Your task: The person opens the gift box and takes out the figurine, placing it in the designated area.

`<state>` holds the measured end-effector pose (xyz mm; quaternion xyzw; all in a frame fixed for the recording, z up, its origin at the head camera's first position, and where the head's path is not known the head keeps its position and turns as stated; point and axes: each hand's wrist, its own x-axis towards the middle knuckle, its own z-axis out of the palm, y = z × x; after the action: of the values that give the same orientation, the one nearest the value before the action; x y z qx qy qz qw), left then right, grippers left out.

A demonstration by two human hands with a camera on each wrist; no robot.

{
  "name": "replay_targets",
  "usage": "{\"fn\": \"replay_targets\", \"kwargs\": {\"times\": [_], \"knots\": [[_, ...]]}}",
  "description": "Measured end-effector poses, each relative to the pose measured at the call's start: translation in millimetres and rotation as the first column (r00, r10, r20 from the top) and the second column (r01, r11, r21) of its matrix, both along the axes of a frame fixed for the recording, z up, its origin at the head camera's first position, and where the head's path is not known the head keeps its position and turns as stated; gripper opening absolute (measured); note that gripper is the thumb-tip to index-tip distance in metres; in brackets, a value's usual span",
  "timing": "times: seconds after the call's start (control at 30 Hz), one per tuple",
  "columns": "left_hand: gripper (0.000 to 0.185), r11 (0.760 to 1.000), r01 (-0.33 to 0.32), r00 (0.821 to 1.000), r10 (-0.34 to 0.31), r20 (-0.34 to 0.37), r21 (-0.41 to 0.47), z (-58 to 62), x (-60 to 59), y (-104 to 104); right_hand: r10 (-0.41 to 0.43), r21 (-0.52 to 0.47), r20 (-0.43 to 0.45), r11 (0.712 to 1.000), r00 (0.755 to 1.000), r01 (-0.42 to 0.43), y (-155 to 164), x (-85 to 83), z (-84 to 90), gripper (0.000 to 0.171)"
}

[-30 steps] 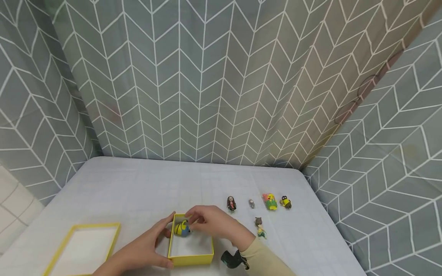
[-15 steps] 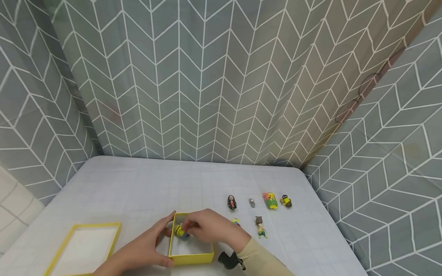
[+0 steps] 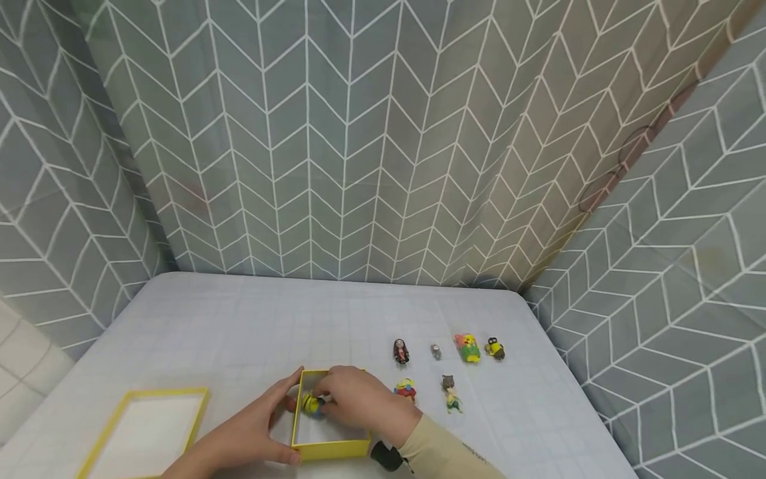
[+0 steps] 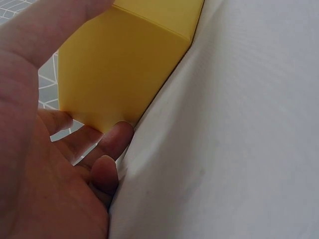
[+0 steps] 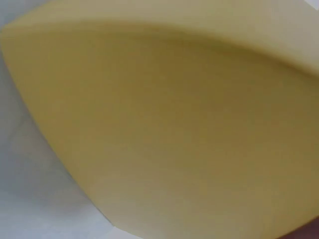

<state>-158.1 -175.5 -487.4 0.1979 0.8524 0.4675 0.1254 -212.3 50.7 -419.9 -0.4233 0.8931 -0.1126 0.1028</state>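
A small open yellow box (image 3: 332, 452) sits near the table's front edge. My left hand (image 3: 281, 419) grips its left side, thumb at the near corner and fingers at the far corner. In the left wrist view the fingers (image 4: 112, 143) press against the box's yellow wall (image 4: 124, 64). My right hand (image 3: 323, 399) reaches down into the box and pinches a yellow and blue figure (image 3: 310, 404) low inside it. The right wrist view is filled by a blurred yellow box wall (image 5: 189, 129).
The yellow lid (image 3: 143, 432) lies upturned to the left. Right of the box lie several small figures: a yellow and red one (image 3: 405, 389), a green one (image 3: 450, 394), a black one (image 3: 401, 350), a grey one (image 3: 436, 351), a green-yellow one (image 3: 469, 348) and a yellow-black one (image 3: 495, 348). Patterned cloth walls stand behind and at both sides.
My right hand has sunk lower into the box with the yellow and blue figure. The yellow and red figure behind it has come into view. The left hand stays put.
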Motion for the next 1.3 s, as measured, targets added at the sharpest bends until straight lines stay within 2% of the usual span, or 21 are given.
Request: {"fn": "replay_targets", "kwargs": {"times": [0.17, 0.3, 0.4, 0.5, 0.53, 0.7, 0.83, 0.93, 1.07, 1.2, 1.3], "knots": [[0.122, 1.000, -0.011, 1.000, 0.011, -0.012, -0.006, 0.7, 0.9, -1, 0.018, -0.042, 0.037, 0.999, 0.999, -0.016, -1, 1.0, -3.8, 0.013], [0.121, 1.000, -0.016, 1.000, 0.016, 0.010, 0.002, 2.5, 2.1, 0, -0.004, -0.031, 0.074, 0.999, 0.997, 0.006, -3, 3.7, -4.7, 0.033], [0.121, 1.000, -0.012, 1.000, 0.012, -0.004, 0.015, 4.3, 0.1, 1, -0.018, 0.013, 0.050, 1.000, 0.999, 0.017, -6, 3.9, -5.3, 0.044], [0.120, 0.998, 0.014, 1.000, -0.013, -0.021, 0.058, 3.3, -0.4, 1, -0.005, 0.056, 0.008, 0.998, 1.000, 0.004, -8, 3.9, -6.5, 0.044], [0.118, 0.996, 0.027, 1.000, -0.027, -0.001, 0.087, 2.8, -0.7, 0, 0.001, 0.060, 0.000, 0.998, 1.000, -0.001, -8, 4.0, -7.2, 0.044], [0.113, 0.977, 0.081, 0.993, -0.097, 0.074, 0.195, -1.9, -1.9, -2, -0.006, 0.011, -0.002, 1.000, 1.000, 0.006, -8, 5.6, -12.0, 0.043], [0.110, 0.976, 0.095, 0.989, -0.115, 0.094, 0.198, -3.8, -1.3, -2, -0.002, -0.107, 0.028, 0.994, 1.000, 0.005, -1, 5.8, -11.0, 0.040], [0.108, 0.984, 0.075, 0.987, -0.096, 0.125, 0.163, -4.4, 0.3, -2, 0.008, -0.225, 0.102, 0.974, 0.995, 0.015, 8, 5.6, -7.0, 0.039], [0.106, 0.991, 0.035, 0.982, -0.057, 0.178, 0.126, -2.4, 0.5, -1, 0.000, -0.354, 0.200, 0.932, 0.980, 0.072, 19, 4.3, -2.0, 0.040], [0.108, 0.994, 0.015, 0.975, -0.040, 0.219, 0.112, 0.5, 0.1, -1, -0.042, -0.440, 0.272, 0.883, 0.961, 0.163, 31, 3.5, 0.4, 0.044], [0.110, 0.996, 0.010, 0.978, -0.030, 0.207, 0.093, 3.1, -0.7, 1, -0.081, -0.477, 0.303, 0.850, 0.950, 0.225, 40, 2.8, 3.1, 0.048]]}}
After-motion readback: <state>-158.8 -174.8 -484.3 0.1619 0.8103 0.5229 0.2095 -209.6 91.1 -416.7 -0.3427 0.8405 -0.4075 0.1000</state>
